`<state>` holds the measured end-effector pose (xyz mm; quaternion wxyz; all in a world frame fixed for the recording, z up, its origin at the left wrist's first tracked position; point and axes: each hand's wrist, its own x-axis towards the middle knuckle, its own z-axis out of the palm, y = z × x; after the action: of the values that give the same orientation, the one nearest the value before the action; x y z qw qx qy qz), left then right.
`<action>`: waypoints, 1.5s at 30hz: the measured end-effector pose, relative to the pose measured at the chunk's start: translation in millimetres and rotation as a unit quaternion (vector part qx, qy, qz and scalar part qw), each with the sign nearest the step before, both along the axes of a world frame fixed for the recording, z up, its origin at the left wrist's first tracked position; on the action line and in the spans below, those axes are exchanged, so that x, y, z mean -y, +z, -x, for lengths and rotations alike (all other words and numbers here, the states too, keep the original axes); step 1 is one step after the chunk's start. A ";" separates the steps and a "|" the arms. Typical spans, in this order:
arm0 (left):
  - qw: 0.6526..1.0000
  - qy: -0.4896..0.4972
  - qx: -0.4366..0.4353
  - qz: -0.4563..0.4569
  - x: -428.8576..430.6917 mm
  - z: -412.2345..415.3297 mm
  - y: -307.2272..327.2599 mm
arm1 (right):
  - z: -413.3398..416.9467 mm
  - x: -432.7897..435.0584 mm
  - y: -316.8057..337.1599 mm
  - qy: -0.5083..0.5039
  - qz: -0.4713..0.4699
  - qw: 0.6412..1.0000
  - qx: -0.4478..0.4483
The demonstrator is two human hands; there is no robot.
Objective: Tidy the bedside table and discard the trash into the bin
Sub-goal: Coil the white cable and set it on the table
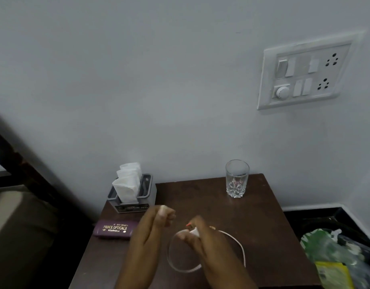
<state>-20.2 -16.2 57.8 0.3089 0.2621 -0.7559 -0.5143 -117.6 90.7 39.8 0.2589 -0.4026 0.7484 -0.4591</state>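
Observation:
Both my hands are over the middle of the dark brown bedside table [263, 222]. My right hand [198, 236] pinches a small white plug at one end of a white cable [175, 265], which loops on the tabletop below and to the right of the hands. My left hand [157, 220] is raised with curled fingers and pinches a small white piece, seemingly the cable's other end; motion blur hides the detail. The bin [334, 255] stands on the floor at the table's right, holding green, yellow and clear plastic wrappers.
A clear drinking glass [237, 178] stands at the back right of the table. A grey holder with white tissues [131, 190] sits at the back left. A maroon spectacle case [114, 228] lies in front of it. A switchboard [302, 76] is on the wall.

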 end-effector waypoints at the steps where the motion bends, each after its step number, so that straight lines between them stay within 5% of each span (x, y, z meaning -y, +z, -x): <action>1: 0.997 -0.044 0.036 0.058 -0.5 -0.5 10.7 | -2.3 4.5 2.3 0.003 -0.009 1.000 0.001; 5: 0.953 -0.142 0.210 0.165 3.6 9.7 22.4 | -9.7 15.2 6.0 0.009 -0.015 1.000 -0.008; 15: 0.948 -0.099 0.134 0.272 8.2 4.2 18.4 | -0.2 1.5 5.3 0.018 0.106 0.994 0.019; 21: 1.000 -0.005 0.002 -0.001 4.5 8.2 13.1 | 9.2 4.8 3.1 0.010 0.183 0.979 -0.089; 27: 0.938 -0.145 0.247 0.195 11.8 -5.3 19.1 | 8.5 10.5 -4.8 0.019 0.104 0.964 -0.243; 32: 0.983 -0.134 0.128 -0.012 13.5 -2.8 23.2 | 10.7 -0.3 2.5 0.003 0.129 0.991 -0.044; 38: 0.990 -0.033 0.011 -0.140 5.1 7.0 27.2 | 8.1 -0.4 17.8 -0.018 0.190 0.957 0.219; 45: 0.935 0.139 -0.103 -0.310 -16.4 20.4 11.1 | -13.5 14.5 13.4 -0.097 0.228 0.952 0.178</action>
<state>-40.6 0.3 68.9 0.3567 0.3926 -0.4795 -0.6991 -104.1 76.3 53.1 0.2440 -0.2878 0.6010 -0.7045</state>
